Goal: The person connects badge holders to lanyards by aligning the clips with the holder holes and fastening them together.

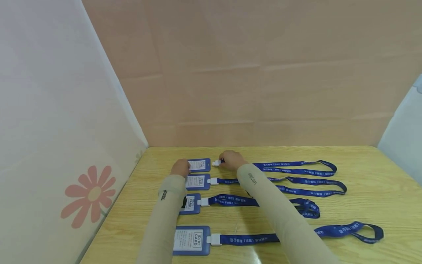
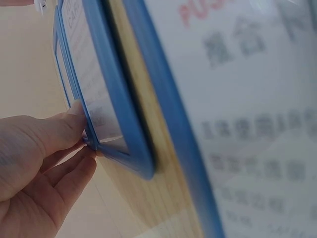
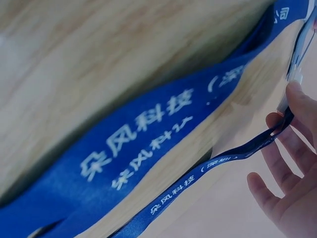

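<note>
Toward the back of the table, my left hand [image 1: 180, 168] pinches the left end of the farthest blue ID card holder [image 1: 199, 165]. In the left wrist view, the thumb [image 2: 74, 116] lies on the holder's edge with the fingers underneath. My right hand [image 1: 232, 160] holds the farthest blue lanyard [image 1: 280, 165] close to its white clip [image 1: 216, 163]. A narrow gap shows between this clip and the holder's slotted end. In the right wrist view, the lanyard strap [image 3: 237, 151] runs from between thumb and fingers.
Nearer me lie several more card holders with lanyards attached: one holder [image 1: 197, 182] just in front, another [image 1: 194, 204], and the nearest [image 1: 192, 240]. Their straps, such as the nearest lanyard [image 1: 250, 239], stretch right beneath my right sleeve [image 1: 277, 209]. A cloth wall [image 1: 263, 91] borders the wooden table's back.
</note>
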The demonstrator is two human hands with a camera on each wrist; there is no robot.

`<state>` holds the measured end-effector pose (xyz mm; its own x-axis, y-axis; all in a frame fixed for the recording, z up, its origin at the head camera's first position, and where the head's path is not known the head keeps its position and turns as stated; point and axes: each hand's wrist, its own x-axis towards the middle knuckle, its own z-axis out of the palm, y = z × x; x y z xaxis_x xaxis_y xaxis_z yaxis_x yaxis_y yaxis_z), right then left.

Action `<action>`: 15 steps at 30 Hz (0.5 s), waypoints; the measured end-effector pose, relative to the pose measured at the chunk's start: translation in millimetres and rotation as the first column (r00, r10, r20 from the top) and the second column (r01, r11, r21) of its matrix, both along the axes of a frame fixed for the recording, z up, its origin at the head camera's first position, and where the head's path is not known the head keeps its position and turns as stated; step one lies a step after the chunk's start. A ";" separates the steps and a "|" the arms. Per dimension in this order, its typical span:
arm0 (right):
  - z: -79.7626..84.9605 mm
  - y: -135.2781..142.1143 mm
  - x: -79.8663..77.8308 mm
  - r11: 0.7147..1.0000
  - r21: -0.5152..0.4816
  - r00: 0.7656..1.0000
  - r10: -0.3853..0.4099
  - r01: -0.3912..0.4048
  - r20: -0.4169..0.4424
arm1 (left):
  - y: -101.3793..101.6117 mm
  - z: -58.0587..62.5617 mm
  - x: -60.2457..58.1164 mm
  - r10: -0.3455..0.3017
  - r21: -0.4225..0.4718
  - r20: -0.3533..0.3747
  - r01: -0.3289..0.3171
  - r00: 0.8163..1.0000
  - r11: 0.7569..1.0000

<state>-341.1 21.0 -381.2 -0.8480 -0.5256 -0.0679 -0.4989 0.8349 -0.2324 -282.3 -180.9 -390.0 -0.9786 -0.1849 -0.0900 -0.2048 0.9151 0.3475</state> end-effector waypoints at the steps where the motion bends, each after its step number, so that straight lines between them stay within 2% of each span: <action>1: 0.5 -0.6 0.5 1.000 0.001 1.000 -0.002 0.002 0.004 | 0.0 -0.7 -0.3 0.001 0.000 -0.002 -0.001 1.000 1.000; 8: 2.0 -4.1 3.8 1.000 -0.002 1.000 -0.017 0.017 0.019 | 1.9 -0.4 0.3 0.004 0.004 0.001 -0.004 1.000 1.000; 15: -0.5 -5.7 2.6 1.000 0.006 1.000 -0.019 0.019 -0.012 | 2.0 -0.8 0.3 0.009 0.001 0.003 -0.009 1.000 1.000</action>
